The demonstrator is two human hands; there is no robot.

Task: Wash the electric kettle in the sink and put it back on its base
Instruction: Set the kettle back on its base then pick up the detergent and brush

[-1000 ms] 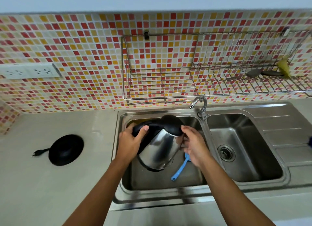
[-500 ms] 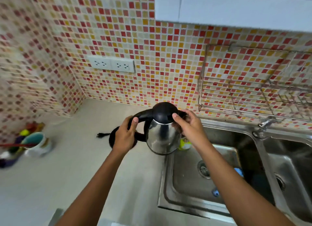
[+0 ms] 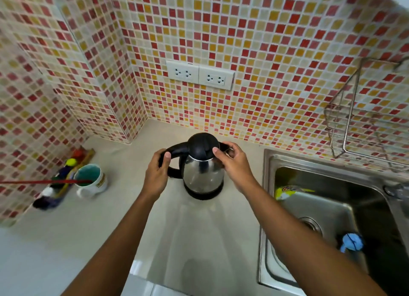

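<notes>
**Kettle Held Upright on the Counter**

The kettle (image 3: 202, 171) was seen standing upright, its long axis vertical and its lid on top, on a black base (image 3: 204, 195). Whether it was fully seated could not be told. Its handle was pointed left, into the left hand (image 3: 156, 174), whose fingers were curled round it. The right hand (image 3: 234, 163) was clasped on the opposite side at the lid's edge, with the thumb laid on the lid. The spout was hidden beneath it.

The base was set on a pale, smooth counter (image 3: 199, 240). Left of the handle grip, a mug (image 3: 90, 180) was placed near the tiled corner. Right of the right hand's grip, a steel sink (image 3: 269, 185) was sunk into the counter, and a wire rack (image 3: 365, 129) was hung above it. Beyond both grips, twin sockets (image 3: 200, 74) were mounted on a mosaic wall (image 3: 265, 41) of red, orange and cream tiles.
</notes>
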